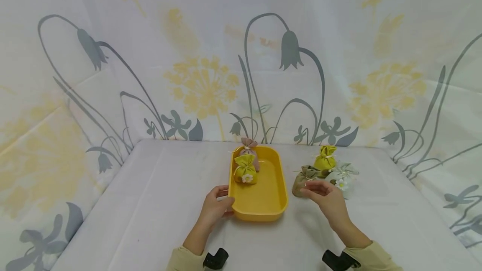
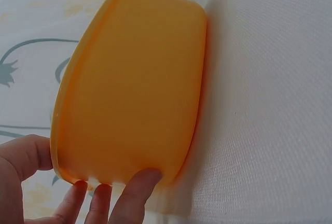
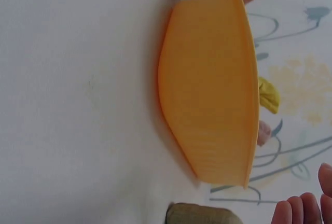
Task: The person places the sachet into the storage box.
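Note:
My left hand [image 1: 215, 207] grips the left side of a yellow plastic tray [image 1: 276, 187] near its front corner. In the left wrist view, the thumb [image 2: 36, 154] meets the rim and the fingers bear against the wall. Inside the tray, a yellow-green drawstring pouch [image 1: 244, 170] with a white flower sits before a dusty-pink pouch [image 1: 249, 149]. My right hand [image 1: 328, 202] hovers right at an olive-brown pouch [image 1: 301, 182], overlapping it in the head view. From the right wrist, thumb and fingers look spread apart, above and beside that pouch [image 3: 199, 214].
Behind the right hand stand another yellow-green pouch [image 1: 325, 158] and a pale grey-green pouch [image 1: 344, 170] with white flowers. A white cloth covers the table [image 1: 158, 187]. Flower-printed fabric [image 1: 211, 32] hangs along the back and sides. Black straps [image 1: 216, 258] circle both wrists.

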Demonstrator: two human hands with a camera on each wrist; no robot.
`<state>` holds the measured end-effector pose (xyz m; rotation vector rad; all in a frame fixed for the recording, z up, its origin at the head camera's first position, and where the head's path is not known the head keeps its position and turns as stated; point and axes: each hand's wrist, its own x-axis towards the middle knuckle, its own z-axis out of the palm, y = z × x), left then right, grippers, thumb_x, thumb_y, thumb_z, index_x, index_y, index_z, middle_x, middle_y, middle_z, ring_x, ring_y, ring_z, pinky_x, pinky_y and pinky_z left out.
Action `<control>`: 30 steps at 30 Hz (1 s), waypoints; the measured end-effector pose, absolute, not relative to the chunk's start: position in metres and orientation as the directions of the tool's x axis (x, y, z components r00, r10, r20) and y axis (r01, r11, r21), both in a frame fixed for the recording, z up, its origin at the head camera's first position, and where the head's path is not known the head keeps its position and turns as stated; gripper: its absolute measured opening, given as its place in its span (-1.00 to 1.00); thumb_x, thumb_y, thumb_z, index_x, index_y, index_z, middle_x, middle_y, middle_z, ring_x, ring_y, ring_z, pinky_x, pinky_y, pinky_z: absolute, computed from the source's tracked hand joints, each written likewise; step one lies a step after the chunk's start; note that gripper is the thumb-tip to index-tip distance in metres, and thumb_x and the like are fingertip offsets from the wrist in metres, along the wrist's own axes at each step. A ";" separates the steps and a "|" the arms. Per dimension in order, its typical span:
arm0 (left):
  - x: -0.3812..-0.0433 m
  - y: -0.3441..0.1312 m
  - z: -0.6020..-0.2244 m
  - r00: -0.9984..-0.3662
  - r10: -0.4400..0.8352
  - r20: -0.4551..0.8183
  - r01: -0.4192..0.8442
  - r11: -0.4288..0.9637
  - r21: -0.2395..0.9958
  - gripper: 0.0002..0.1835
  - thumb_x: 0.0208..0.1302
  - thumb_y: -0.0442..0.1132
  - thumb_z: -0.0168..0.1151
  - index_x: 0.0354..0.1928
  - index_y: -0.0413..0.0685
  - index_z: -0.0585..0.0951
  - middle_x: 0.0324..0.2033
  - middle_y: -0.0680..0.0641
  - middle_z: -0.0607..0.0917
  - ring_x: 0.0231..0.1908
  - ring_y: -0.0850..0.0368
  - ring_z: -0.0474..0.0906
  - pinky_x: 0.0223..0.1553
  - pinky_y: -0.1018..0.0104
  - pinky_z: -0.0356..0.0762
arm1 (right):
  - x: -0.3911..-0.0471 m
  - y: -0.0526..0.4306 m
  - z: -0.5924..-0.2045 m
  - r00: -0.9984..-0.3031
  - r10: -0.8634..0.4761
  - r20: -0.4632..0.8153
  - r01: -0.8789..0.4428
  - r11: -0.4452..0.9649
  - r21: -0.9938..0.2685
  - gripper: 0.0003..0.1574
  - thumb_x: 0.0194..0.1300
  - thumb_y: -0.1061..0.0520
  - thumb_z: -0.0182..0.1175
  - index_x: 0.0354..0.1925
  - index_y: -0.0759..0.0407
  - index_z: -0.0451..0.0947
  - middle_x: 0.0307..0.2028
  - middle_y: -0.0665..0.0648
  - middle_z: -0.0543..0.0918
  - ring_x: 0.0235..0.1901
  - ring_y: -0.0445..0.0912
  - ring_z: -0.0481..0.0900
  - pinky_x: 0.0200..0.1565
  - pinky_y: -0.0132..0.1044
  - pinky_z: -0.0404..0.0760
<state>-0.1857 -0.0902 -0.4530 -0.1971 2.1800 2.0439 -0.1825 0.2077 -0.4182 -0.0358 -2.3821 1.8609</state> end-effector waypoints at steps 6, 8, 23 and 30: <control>-0.177 -0.089 -0.438 -0.983 0.018 -0.185 -0.184 0.050 0.982 -0.46 0.17 -0.35 0.15 0.19 -0.38 0.32 0.07 -0.37 0.38 -0.19 -0.07 0.55 -0.26 0.09 0.62 | -0.190 0.224 -0.419 -0.982 0.125 0.144 -0.101 0.298 -0.949 -0.49 0.08 0.15 0.37 -0.07 0.44 0.50 -0.32 -0.02 0.64 -0.34 -0.29 0.57 -0.26 -0.48 0.56; -0.176 -0.089 -0.436 -0.983 0.023 -0.183 -0.182 0.042 0.982 -0.46 0.17 -0.37 0.14 0.19 -0.40 0.31 0.08 -0.40 0.37 -0.18 -0.10 0.55 -0.25 0.05 0.61 | -0.193 0.228 -0.419 -0.976 0.135 0.172 -0.125 0.302 -0.945 -0.49 0.07 0.17 0.37 -0.08 0.47 0.49 -0.34 -0.06 0.64 -0.35 -0.30 0.57 -0.28 -0.49 0.55; -0.181 -0.091 -0.449 -0.984 0.020 -0.175 -0.175 0.038 0.984 -0.46 0.19 -0.33 0.15 0.21 -0.34 0.31 0.08 -0.35 0.39 -0.19 -0.05 0.56 -0.27 0.09 0.62 | -0.216 0.247 -0.428 -0.953 0.194 0.231 -0.165 0.309 -0.937 -0.56 0.07 0.27 0.35 -0.11 0.48 0.49 -0.42 -0.12 0.63 -0.39 -0.33 0.55 -0.36 -0.53 0.55; -0.182 -0.091 -0.450 -0.984 0.010 -0.176 -0.175 0.051 0.983 -0.46 0.18 -0.33 0.16 0.20 -0.34 0.32 0.07 -0.35 0.40 -0.20 -0.03 0.56 -0.29 0.10 0.63 | -0.225 0.248 -0.430 -0.964 0.183 0.194 -0.122 0.344 -0.931 -0.46 0.08 0.18 0.37 -0.03 0.46 0.47 -0.37 -0.11 0.59 -0.36 -0.38 0.51 -0.35 -0.54 0.54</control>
